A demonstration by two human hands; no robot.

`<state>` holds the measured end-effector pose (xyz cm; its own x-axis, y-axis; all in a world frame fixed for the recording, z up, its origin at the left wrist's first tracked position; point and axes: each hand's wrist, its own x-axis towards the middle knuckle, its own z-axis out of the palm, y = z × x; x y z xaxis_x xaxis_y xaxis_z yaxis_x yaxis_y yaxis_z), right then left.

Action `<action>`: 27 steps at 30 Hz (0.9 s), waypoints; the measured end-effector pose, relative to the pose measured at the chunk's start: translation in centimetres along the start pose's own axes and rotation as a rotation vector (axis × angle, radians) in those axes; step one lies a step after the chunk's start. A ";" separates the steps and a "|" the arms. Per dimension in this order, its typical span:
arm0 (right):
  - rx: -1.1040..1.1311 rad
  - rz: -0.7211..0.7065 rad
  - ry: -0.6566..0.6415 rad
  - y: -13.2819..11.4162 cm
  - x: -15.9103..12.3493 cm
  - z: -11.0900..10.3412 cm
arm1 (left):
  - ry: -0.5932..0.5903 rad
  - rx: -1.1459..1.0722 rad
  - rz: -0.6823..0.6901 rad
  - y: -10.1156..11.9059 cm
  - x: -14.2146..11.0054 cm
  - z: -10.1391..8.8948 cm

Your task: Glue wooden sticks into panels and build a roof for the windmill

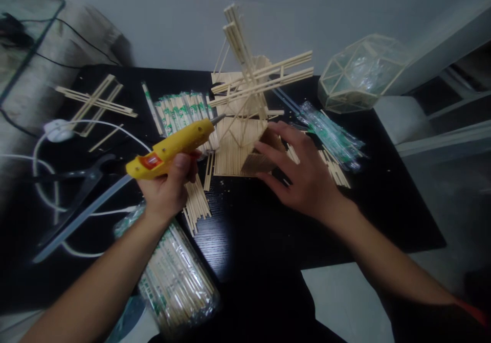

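My left hand [168, 185] is wrapped round a yellow hot glue gun [184, 139], its nozzle pointing right toward a windmill model made of thin wooden sticks [251, 90]. A long translucent glue stick [86, 215] juts from the gun's back end. The windmill stands on a flat stick base [229, 151]. On that base's right side is a small box of sticks [251, 163], gripped by my right hand [309, 174] with fingers and thumb spread around it. My fingers hide part of the box. The nozzle looks close to the model; whether it touches I cannot tell.
Wrapped chopsticks [184, 108] lie behind the gun, and a large pack [180, 276] sits at the front. Loose sticks [197, 202], a crossed stick frame [95, 103], black pliers [90, 177], a white cable [36, 164], plastic wrappers [332, 136] and a faceted stick-framed object [360, 74] surround the work.
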<state>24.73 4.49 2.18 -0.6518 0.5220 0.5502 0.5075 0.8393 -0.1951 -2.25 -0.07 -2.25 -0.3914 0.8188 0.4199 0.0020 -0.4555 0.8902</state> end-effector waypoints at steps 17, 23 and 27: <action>0.076 -0.024 -0.019 0.0 -0.4 1.4 | 0.047 0.031 -0.028 0.3 0.3 0.7; 0.089 -0.034 -0.026 0.1 -0.5 1.5 | 0.052 0.020 -0.028 0.4 0.2 0.8; 0.098 -0.009 -0.036 0.1 -0.6 1.5 | 0.019 0.002 -0.005 0.3 0.1 0.5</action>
<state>24.29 4.51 0.62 -0.6764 0.5181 0.5234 0.4452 0.8538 -0.2698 -1.84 0.03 -1.82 -0.4084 0.8146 0.4118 0.0019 -0.4503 0.8929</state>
